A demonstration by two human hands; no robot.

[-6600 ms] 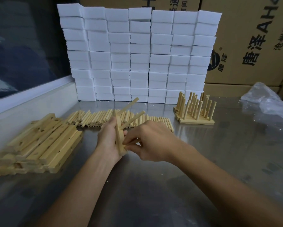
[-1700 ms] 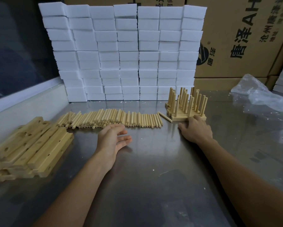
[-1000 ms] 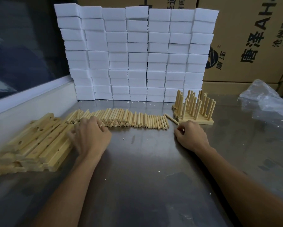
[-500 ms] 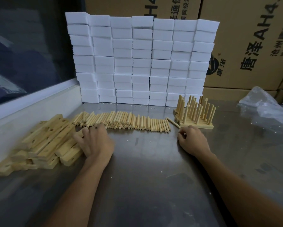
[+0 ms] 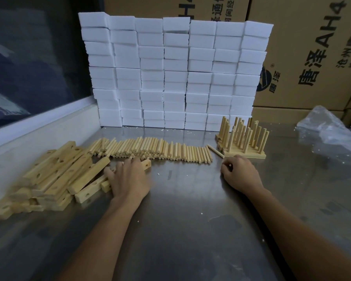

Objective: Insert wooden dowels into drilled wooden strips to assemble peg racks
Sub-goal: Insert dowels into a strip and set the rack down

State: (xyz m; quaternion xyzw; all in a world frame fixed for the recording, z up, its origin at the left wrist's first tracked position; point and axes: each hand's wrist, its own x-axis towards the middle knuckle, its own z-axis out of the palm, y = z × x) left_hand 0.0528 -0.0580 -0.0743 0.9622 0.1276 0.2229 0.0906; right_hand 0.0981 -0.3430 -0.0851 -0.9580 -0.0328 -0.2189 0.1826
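Gripping a drilled strip [image 5: 146,164] at centre-left of the frame, its long axis slanting lower-left to upper-right, the left hand [image 5: 130,179] sits nearest the dowels [image 5: 150,150], while the right hand [image 5: 240,175] rests loosely curled, holding nothing, on the bench [image 5: 190,230].

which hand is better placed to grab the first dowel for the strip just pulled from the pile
Right. The right hand rests holding nothing beside a stray dowel; the left hand holds the drilled strip.

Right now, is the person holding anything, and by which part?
The left hand grips a drilled wooden strip around its middle. The right hand holds nothing.
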